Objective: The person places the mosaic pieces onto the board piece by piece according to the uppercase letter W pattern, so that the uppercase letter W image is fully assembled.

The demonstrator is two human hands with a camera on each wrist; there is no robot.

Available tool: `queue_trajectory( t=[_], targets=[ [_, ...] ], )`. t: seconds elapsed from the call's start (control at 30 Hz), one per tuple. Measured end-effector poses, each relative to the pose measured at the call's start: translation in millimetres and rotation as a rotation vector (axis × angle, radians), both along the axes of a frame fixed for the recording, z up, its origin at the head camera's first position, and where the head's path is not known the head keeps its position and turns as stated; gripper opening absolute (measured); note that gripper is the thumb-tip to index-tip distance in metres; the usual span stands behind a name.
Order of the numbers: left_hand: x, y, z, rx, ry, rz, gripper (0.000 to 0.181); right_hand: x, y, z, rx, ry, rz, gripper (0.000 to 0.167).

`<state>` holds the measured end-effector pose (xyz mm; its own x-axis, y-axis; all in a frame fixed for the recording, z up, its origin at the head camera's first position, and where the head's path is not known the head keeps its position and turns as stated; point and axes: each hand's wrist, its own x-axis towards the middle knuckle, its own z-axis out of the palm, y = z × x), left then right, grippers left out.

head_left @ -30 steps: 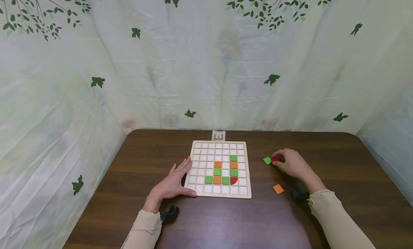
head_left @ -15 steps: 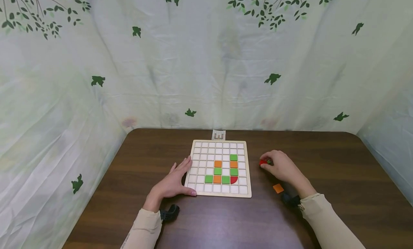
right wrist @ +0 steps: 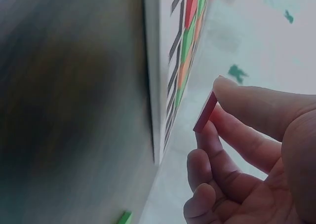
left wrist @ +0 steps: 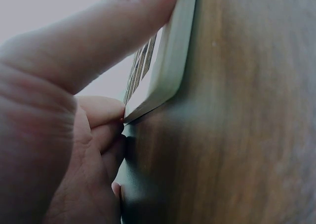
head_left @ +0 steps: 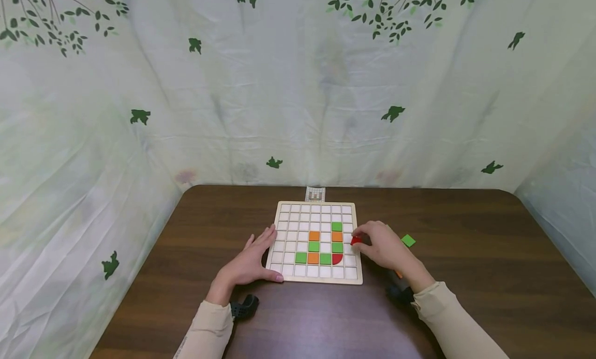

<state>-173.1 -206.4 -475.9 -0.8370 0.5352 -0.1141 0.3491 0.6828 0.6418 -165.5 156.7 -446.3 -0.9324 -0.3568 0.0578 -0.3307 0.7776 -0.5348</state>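
A square white grid board (head_left: 300, 272) with a pale wooden rim lies on the table. My left hand (head_left: 244, 266) steadies its near left corner, fingers straight along the left side and thumb (left wrist: 113, 34) on the near edge. Between thumb and fingertips my right hand (head_left: 384, 248) pinches a thin red tile (right wrist: 206, 114). It holds the tile near the board's right rim, apart from the surface in the right wrist view. Green and orange square tiles and a red rounded tile (head_left: 337, 259) sit in grid cells.
Right of the board lies a loose green tile (head_left: 408, 240). An orange tile (head_left: 398, 274) is mostly hidden under the right wrist. Behind the board, a small printed card (head_left: 315, 194) lies near the far table edge, with a leaf-patterned curtain (head_left: 321, 116) beyond.
My right hand has moved left from the loose tiles to the board's right edge, bringing the red tile along. The left hand stays at the board's corner.
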Motion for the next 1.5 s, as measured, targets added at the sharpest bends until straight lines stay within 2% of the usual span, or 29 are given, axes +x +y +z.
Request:
queue_trajectory(
  t=[0.27, 0.6, 0.93, 1.5],
  targets=[
    [0.0, -0.5, 0.1, 0.006, 0.001, -0.005, 0.122, 1.2, -25, 0.6, -0.020, -0.020, 0.031, 0.020],
    [0.9, 0.1, 2.5, 0.005, -0.001, -0.005, 0.121, 4.3, -53, 2.6, 0.000, 0.052, 0.108, 0.013],
    [1.2, 1.3, 4.2, -0.006, 0.000, 0.000, 0.121, 3.4, -81, 5.1, -0.025, 0.057, 0.180, 0.012],
    [0.5, -0.7, 1.5, -0.016, 0.006, -0.007, 0.120, 0.4, -118, 3.8, -0.003, 0.073, 0.238, 0.018]
  ],
)
